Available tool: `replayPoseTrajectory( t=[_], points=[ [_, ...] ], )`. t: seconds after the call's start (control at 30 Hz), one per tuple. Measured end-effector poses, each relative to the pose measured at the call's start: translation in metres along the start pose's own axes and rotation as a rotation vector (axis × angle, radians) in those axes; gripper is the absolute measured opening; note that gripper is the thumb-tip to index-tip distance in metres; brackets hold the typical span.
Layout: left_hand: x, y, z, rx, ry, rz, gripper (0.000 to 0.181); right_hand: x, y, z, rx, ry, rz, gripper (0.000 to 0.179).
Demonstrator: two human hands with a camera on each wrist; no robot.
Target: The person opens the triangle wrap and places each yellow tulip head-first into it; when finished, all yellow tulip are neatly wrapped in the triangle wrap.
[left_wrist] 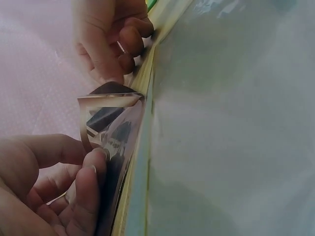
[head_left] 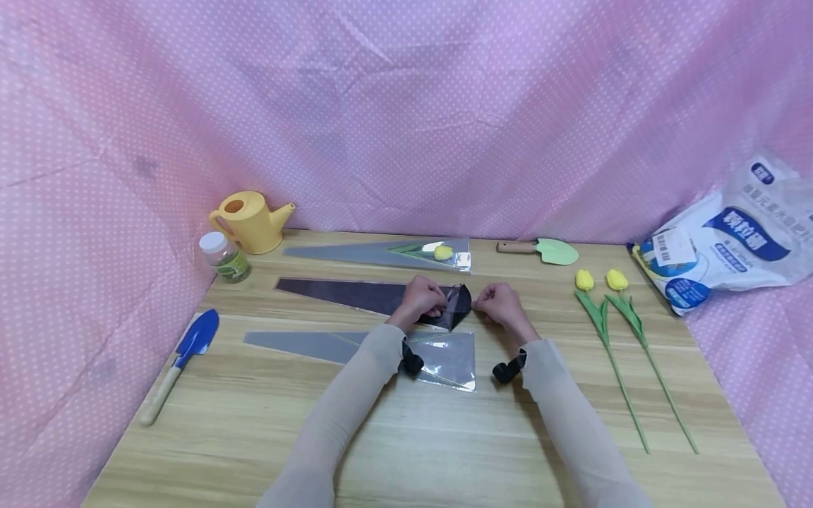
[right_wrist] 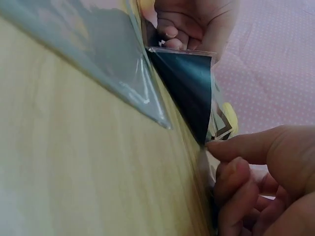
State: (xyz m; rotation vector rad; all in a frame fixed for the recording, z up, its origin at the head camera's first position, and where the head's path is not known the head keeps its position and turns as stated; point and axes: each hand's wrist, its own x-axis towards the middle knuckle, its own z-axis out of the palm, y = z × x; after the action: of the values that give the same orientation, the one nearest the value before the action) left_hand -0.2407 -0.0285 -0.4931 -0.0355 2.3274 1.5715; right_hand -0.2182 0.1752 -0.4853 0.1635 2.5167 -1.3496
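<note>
A long tapered black flower sleeve point(head_left: 343, 293) lies across the table, its wide right end lifted and folded back. My left hand point(head_left: 422, 300) pinches the film near that wide end; in the left wrist view its fingertips hold a curled clear edge point(left_wrist: 82, 123). My right hand point(head_left: 502, 307) is at the sleeve's right edge, and in the right wrist view its fingertips pinch the dark corner point(right_wrist: 199, 132). Nearer me lies a grey-clear sleeve point(head_left: 298, 344), partly under my left forearm. Behind is another clear sleeve point(head_left: 336, 252) with a yellow tulip point(head_left: 442, 252) inside.
Two yellow tulips point(head_left: 584, 281) with long stems lie at right, by a white-blue bag point(head_left: 730, 240). A green trowel point(head_left: 556, 251) lies at the back. On the left are a yellow watering can point(head_left: 254, 224), a lidded jar point(head_left: 230, 262) and a blue trowel point(head_left: 198, 333).
</note>
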Motion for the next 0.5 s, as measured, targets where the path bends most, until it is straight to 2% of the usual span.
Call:
replayPoseTrajectory(
  t=[0.27, 0.5],
  points=[
    [0.0, -0.004, -0.001, -0.027, 0.004, 0.015, 0.01, -0.005, -0.002, -0.005, 0.077, -0.006, -0.043, 0.028],
    [0.001, -0.003, 0.0, -0.039, 0.0, -0.015, 0.009, -0.022, 0.0, -0.033, 0.089, 0.04, -0.056, 0.035]
  ],
)
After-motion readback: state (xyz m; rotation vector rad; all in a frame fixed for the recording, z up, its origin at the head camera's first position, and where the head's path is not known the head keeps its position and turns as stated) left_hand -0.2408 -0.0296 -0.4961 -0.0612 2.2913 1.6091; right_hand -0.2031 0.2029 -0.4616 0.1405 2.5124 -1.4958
